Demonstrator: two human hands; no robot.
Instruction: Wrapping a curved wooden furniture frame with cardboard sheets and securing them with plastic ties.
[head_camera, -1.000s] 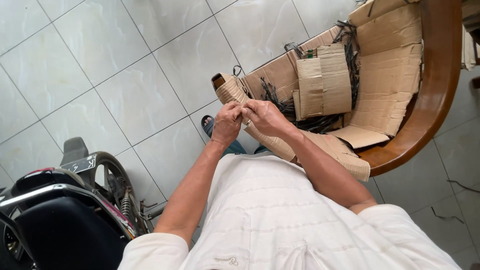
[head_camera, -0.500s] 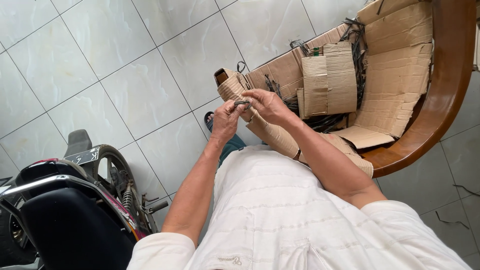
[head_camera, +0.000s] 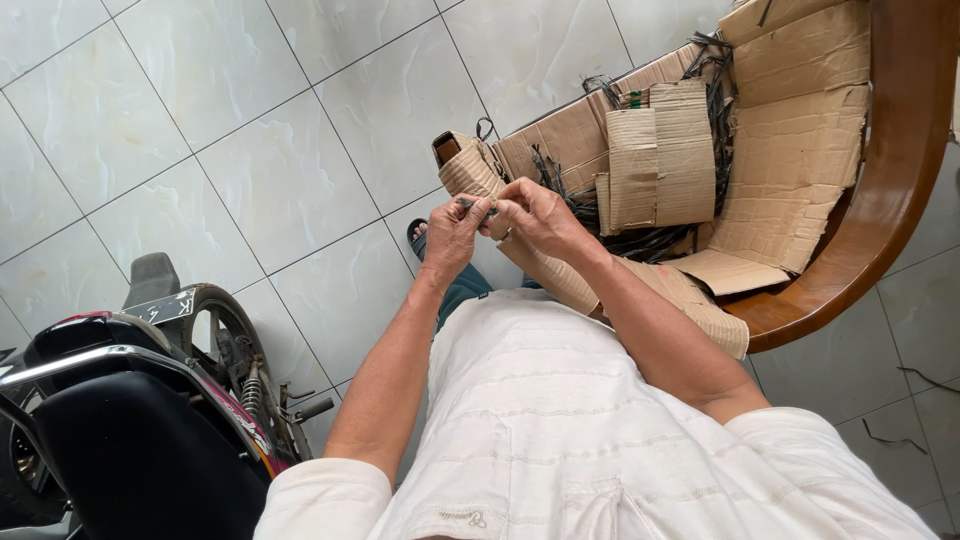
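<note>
I saw matt, ribbed corrugated cardboard in the long strip (head_camera: 600, 290) my hands pinched. The cardboard sheets (head_camera: 790, 170) looked rough and torn. The curved wooden rim (head_camera: 890, 200) was glossy and smooth. The floor tiles (head_camera: 250, 180) shone like polished ceramic, and the shirt (head_camera: 560, 440) was soft cloth.

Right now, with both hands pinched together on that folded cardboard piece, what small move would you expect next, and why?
Probably a short pull or tuck at the pinch: the left hand and right hand meet fingertip to fingertip on the long corrugated cardboard piece, apparently gripping something thin there; what it is, I cannot tell.
</note>
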